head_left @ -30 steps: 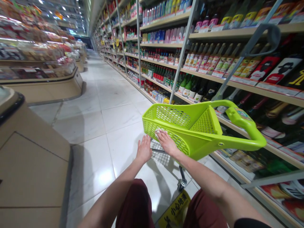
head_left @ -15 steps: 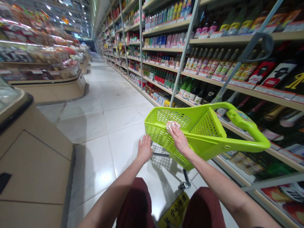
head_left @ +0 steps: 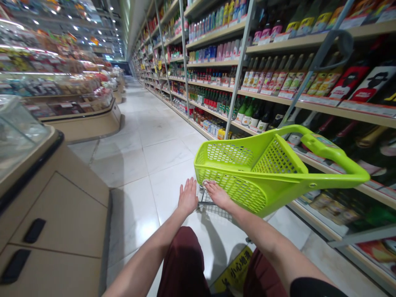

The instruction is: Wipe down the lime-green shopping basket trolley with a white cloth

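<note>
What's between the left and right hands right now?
The head view shows the wire rack of the shopping trolley between the left hand and right hand, below the lime-green basket.

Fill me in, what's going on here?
A person stands in a supermarket aisle with a lime-green plastic shopping cart in front of them. Their right hand rests against the basket's near edge, a small white wad, perhaps tissue, under the fingertips. Their left hand is open beside the basket, above the cart's wire rack. Bottle shelves line the right side.
</note>
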The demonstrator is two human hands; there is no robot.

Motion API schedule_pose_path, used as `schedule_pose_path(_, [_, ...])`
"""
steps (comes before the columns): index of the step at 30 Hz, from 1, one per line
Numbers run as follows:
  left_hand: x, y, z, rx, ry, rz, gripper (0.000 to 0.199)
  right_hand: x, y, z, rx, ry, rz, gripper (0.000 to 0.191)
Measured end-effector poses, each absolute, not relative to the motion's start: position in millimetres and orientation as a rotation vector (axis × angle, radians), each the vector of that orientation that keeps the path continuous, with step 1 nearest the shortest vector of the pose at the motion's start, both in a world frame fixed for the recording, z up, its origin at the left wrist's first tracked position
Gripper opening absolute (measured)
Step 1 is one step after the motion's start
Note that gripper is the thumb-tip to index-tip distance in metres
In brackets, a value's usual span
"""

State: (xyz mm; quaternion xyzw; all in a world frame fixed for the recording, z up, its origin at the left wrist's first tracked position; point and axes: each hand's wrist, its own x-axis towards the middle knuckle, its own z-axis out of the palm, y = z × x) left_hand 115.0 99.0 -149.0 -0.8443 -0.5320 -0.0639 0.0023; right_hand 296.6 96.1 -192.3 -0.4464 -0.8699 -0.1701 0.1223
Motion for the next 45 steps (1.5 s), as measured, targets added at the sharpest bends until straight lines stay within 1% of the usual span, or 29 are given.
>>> schedule_pose_path(3, [125, 97, -150, -2.670, -1.655, -0.206, 0.068, 310, 91, -168, -1.242, -2.483, -0.531, 0.043])
schedule_pose_path(5, [135, 94, -149, -2.688, -1.631, -0.215, 0.068, 319, 91, -150, -1.277, -2.420, -0.567, 0.045])
schedule_pose_path(7, [146, 91, -146, -2.710, -1.593, -0.223, 0.067, 327, 89, -144, -1.336, -2.410, -0.588, 0.046])
schedule_pose_path(14, [161, 78, -142, -2.758, -1.476, -0.230, 0.064, 351, 51, -197, -1.486, -2.502, -0.523, 0.043])
schedule_pose_path(16, [163, 77, -142, -2.755, -1.473, -0.219, 0.064, 356, 47, -190, -1.449, -2.481, -0.540, 0.045])
schedule_pose_path(18, [167, 76, -141, -2.759, -1.476, -0.210, 0.064, 361, 49, -172, -1.406, -2.438, -0.572, 0.048])
schedule_pose_path(20, [176, 74, -139, -2.779, -1.466, -0.209, 0.065, 367, 53, -153, -1.409, -2.388, -0.601, 0.049])
schedule_pose_path(22, [185, 71, -137, -2.809, -1.428, -0.224, 0.065, 375, 54, -145, -1.444, -2.376, -0.615, 0.049])
schedule_pose_path(24, [194, 66, -136, -2.838, -1.374, -0.244, 0.065, 383, 47, -153, -1.487, -2.410, -0.609, 0.047])
schedule_pose_path(28, [204, 57, -138, -2.877, -1.291, -0.239, 0.064, 396, 21, -187, -1.597, -2.446, -0.565, 0.044])
schedule_pose_path(30, [207, 54, -139, -2.887, -1.270, -0.214, 0.064, 402, 10, -191, -1.607, -2.441, -0.553, 0.044])
schedule_pose_path(34, [220, 51, -137, -2.888, -1.225, -0.199, 0.063, 419, 2, -161, -1.533, -2.408, -0.633, 0.046])
schedule_pose_path(37, [235, 46, -133, -2.899, -1.166, -0.202, 0.065, 435, 1, -140, -1.568, -2.345, -0.707, 0.048])
schedule_pose_path(39, [245, 41, -131, -2.916, -1.122, -0.207, 0.065, 445, -4, -145, -1.575, -2.365, -0.712, 0.048])
schedule_pose_path(45, [259, 28, -131, -2.960, -1.015, -0.189, 0.063, 455, -36, -201, -1.619, -2.430, -0.597, 0.046])
